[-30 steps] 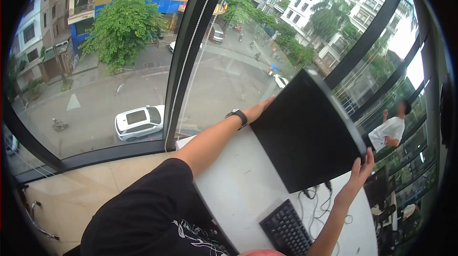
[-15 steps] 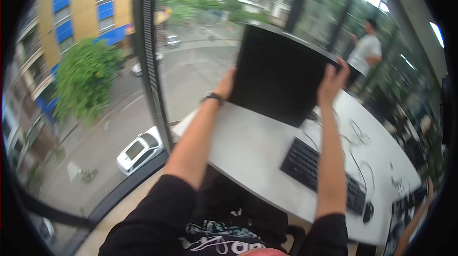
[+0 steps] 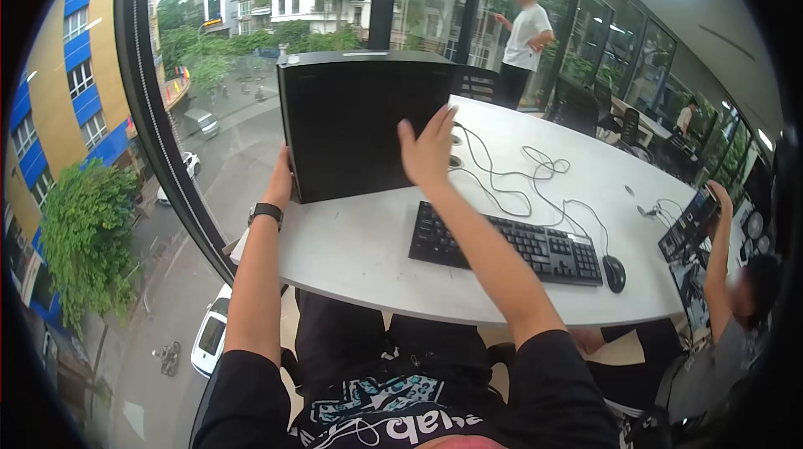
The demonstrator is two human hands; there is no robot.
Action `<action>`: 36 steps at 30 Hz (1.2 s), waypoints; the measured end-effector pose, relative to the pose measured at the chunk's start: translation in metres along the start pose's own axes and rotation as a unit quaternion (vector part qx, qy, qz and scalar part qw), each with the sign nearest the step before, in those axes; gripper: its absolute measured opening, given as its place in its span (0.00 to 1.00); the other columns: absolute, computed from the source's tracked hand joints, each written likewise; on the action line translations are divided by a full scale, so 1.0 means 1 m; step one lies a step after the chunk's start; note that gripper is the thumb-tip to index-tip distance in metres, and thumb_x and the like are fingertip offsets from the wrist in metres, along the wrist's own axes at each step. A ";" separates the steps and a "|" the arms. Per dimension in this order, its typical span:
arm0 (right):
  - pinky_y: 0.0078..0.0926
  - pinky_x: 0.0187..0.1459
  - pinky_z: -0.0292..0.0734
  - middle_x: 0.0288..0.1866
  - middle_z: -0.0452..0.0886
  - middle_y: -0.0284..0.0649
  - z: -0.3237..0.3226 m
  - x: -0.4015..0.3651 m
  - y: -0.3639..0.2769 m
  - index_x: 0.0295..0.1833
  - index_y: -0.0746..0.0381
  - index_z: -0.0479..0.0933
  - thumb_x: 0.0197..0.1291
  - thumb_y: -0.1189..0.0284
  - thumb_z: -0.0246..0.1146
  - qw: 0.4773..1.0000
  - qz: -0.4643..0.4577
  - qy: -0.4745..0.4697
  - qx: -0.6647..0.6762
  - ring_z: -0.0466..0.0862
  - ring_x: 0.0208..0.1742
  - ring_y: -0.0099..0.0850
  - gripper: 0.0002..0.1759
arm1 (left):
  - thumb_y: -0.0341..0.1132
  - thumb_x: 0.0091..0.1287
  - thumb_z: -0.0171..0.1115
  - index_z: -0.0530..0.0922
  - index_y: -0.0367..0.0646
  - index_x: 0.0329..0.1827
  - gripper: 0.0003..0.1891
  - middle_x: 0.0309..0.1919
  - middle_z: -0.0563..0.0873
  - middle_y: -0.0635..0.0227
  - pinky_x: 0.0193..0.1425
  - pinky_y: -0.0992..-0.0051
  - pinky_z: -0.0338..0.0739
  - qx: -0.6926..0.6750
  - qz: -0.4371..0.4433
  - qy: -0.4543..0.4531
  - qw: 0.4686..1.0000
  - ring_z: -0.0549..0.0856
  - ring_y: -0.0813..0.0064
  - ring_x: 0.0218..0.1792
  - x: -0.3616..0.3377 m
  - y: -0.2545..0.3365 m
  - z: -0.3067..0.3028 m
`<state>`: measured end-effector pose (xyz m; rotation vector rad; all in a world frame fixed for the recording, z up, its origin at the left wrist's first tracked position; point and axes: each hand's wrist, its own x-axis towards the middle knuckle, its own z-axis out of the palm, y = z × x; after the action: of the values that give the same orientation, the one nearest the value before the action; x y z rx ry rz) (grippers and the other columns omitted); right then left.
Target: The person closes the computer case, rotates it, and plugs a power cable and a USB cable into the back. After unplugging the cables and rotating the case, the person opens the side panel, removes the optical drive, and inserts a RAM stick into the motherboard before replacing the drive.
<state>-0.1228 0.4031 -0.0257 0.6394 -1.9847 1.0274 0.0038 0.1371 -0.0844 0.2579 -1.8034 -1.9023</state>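
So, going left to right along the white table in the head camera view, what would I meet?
The person's left hand, wearing a black wristwatch → large black box-shaped computer case → flat black keyboard → small black mouse → dark screen that a seated co-worker holds up.

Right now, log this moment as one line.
black computer case: upright on white table | left hand: grips its left edge | right hand: flat on its front

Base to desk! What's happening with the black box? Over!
Left hand grips computer case edge. Right hand flat on its panel. Case upright on table. Keyboard, cables beside it.
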 end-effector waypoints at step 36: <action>0.44 0.83 0.35 0.89 0.44 0.45 -0.024 0.001 -0.009 0.86 0.57 0.40 0.70 0.28 0.32 0.752 0.356 -0.346 0.434 0.41 0.88 0.43 0.54 | 0.54 0.81 0.48 0.70 0.30 0.52 0.28 0.47 0.77 0.54 0.61 0.65 0.70 0.143 0.061 0.048 0.987 0.76 0.66 0.50 -0.167 0.028 0.069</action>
<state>-0.1068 0.4177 -0.0124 0.8246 -2.3647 2.5840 0.1211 0.2771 -0.0839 0.3233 -1.9758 -1.5190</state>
